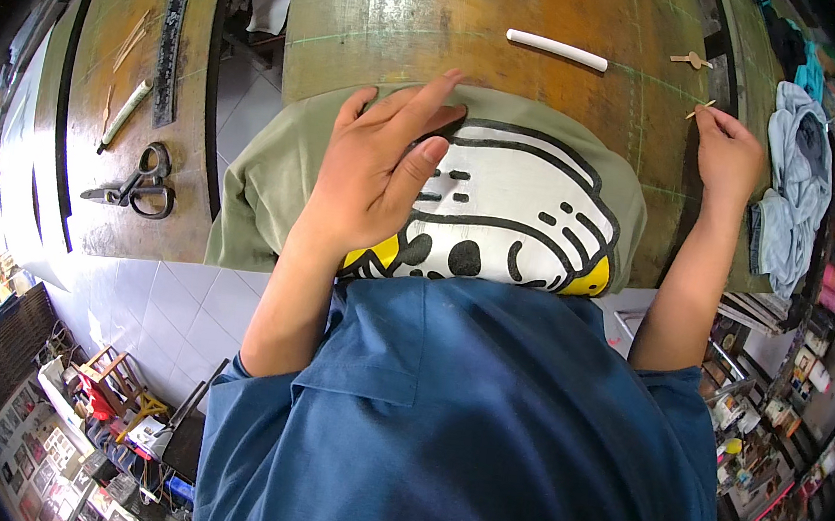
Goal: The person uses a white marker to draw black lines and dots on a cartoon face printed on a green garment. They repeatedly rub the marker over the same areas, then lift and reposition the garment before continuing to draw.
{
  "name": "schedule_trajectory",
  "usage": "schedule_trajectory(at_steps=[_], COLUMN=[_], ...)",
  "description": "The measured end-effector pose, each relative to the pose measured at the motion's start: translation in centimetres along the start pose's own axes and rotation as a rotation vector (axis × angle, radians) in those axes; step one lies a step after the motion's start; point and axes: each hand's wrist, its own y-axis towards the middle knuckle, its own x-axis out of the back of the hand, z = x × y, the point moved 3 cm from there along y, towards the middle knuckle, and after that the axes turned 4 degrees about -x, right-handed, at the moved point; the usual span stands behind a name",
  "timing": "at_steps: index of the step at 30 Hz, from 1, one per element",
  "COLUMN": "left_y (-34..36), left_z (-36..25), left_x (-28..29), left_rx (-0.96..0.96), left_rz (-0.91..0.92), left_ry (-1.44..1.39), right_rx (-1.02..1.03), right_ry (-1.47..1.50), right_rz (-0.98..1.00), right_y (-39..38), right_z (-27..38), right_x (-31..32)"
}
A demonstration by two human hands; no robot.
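An olive-green garment with a white, black and yellow cartoon print lies over the front of the wooden table. My left hand is over its left half, fingers apart and holding nothing, hiding part of the print. At the right of the table my right hand pinches a thin, pale wooden stick. Beyond it lie a small wooden cross-shaped piece and, toward the middle, a white cylindrical rod.
Black scissors, a white tube, thin sticks and a dark ruler lie on a side table at left. Folded light-blue garments lie at right. A chair and cluttered shelves stand below.
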Motion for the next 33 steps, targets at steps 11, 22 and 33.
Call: schedule_trajectory(at_steps=[11,22,33], left_y=[-0.6,-0.8,-0.6], left_z=[0.6,0.8,0.8], left_x=[-0.3,-0.2,-0.4], left_rx=[-0.006,0.035,0.019], left_rz=[-0.084,-0.054,-0.104], left_ry=[-0.018,-0.039,-0.031], right_rx=[0.072,0.35,0.962], right_ry=[-0.443,0.732,0.279], right_rz=[-0.062,0.72,0.409], right_y=[-1.4,-13.7,-15.3], right_z=[3.1,11.1,10.1], right_x=[0.3,-1.1,-4.3])
